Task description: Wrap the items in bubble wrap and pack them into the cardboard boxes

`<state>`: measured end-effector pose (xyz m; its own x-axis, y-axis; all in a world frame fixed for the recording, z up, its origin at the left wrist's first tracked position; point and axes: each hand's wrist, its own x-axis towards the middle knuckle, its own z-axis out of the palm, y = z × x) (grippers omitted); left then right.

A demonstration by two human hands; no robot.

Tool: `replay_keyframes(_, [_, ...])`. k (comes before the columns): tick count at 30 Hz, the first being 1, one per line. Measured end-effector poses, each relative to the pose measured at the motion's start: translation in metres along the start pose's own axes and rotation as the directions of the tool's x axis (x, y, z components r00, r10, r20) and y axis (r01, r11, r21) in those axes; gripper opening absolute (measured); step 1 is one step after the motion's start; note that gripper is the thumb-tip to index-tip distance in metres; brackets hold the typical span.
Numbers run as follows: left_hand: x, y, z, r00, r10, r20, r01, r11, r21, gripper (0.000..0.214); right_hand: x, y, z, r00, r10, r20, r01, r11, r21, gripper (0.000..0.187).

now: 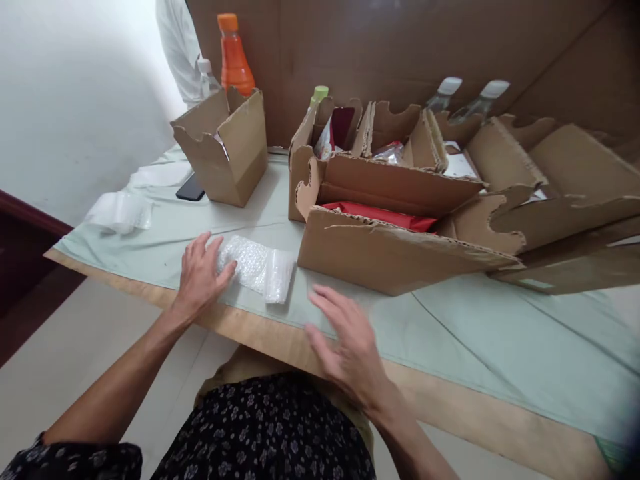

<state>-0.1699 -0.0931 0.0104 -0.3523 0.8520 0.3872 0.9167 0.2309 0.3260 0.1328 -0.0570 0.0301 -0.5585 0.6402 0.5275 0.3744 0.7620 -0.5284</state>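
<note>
A strip of bubble wrap (246, 259) lies on the pale green cloth near the table's front edge. Its right end forms a small roll (279, 276). My left hand (203, 270) rests at the strip's left end with fingers apart, thumb at its edge; whether it presses on the wrap I cannot tell. To the right of the roll, my right hand (345, 333) hovers over the front edge, slightly blurred, its fingers spread and nothing in them. Just beyond that hand stands a cardboard box (360, 257) with a red packet (383, 216) inside.
More bubble wrap (120, 212) lies at the left by a dark phone (191, 189). A separate cardboard box (240, 153) stands behind, with an orange bottle (236, 60) at its back. Several open boxes line the right, and clear bottles with white caps (449, 87) stand behind them.
</note>
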Motion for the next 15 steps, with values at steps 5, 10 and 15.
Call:
replay_keyframes(5, [0.005,-0.020,0.025,0.992,-0.083,0.095,0.080,0.996,0.032,0.040,0.054,-0.014,0.048,0.944,0.019,0.329,0.035,0.987,-0.157,0.059])
replay_keyframes(10, [-0.005,-0.003,0.009,0.996,-0.092,-0.021,0.087,0.981,-0.171,0.020,0.038,0.004,0.046,0.967,0.159,0.197,-0.162,0.987,-0.002,0.032])
replay_keyframes(15, [-0.016,0.018,-0.021,0.959,-0.254,0.121,0.281,0.890,-0.359,0.025,-0.012,0.005,0.008,0.878,0.479,0.024,-0.454,0.815,0.360,0.021])
